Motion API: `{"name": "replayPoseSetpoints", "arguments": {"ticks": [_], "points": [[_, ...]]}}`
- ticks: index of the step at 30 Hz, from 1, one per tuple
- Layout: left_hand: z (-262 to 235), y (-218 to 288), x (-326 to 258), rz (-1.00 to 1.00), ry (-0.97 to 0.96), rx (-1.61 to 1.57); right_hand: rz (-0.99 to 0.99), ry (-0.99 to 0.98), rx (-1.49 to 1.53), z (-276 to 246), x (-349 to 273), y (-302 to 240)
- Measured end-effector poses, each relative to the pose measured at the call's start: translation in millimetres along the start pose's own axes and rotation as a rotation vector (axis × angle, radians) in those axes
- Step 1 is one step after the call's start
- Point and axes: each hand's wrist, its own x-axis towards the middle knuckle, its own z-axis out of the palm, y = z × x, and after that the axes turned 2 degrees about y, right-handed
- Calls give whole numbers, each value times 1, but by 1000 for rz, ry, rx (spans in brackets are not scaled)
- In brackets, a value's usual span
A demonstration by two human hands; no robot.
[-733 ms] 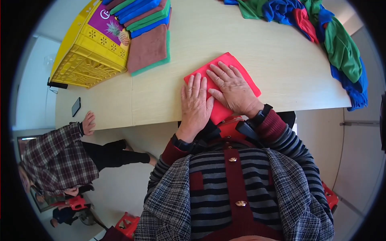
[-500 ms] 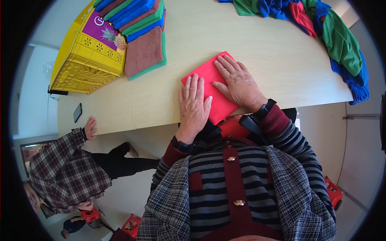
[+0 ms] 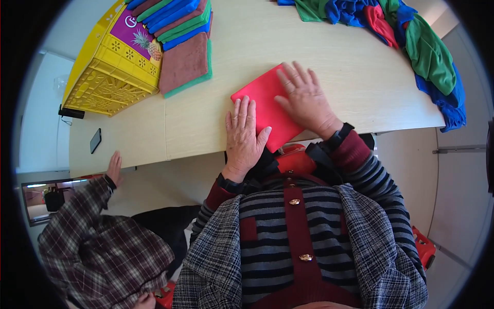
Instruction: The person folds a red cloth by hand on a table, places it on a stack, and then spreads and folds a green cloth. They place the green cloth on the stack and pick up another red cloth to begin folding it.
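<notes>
While the left hand [image 3: 242, 135] remains open and flat on the left edge of the folded red cloth [image 3: 271, 112], the right hand [image 3: 309, 104], also open, has shifted outward to its right edge. The cloth lies at the near edge of the table [image 3: 200, 123]. The plaid-sleeved co-worker [image 3: 116, 252] is now closer.

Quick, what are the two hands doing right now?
Left hand: open, flat on the folded red cloth.
Right hand: open, over its right edge.

1 near, downward head-worn fisheye view, rim unclear
</notes>
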Motion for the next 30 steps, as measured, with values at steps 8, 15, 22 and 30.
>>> {"name": "replayPoseSetpoints", "arguments": {"ticks": [8, 15, 22, 30], "points": [[14, 6, -2, -2, 2, 61, -210, -48, 372, 15, -9, -36], [11, 23, 1, 15, -50, 129, -111, -24, 184, 10, -16, 13], [6, 21, -2, -3, -18, 140, -81, 23, 170, 5, -16, 26], [12, 27, 3, -32, 40, 43, 61, 3, 196, -3, -40, 19]]}}
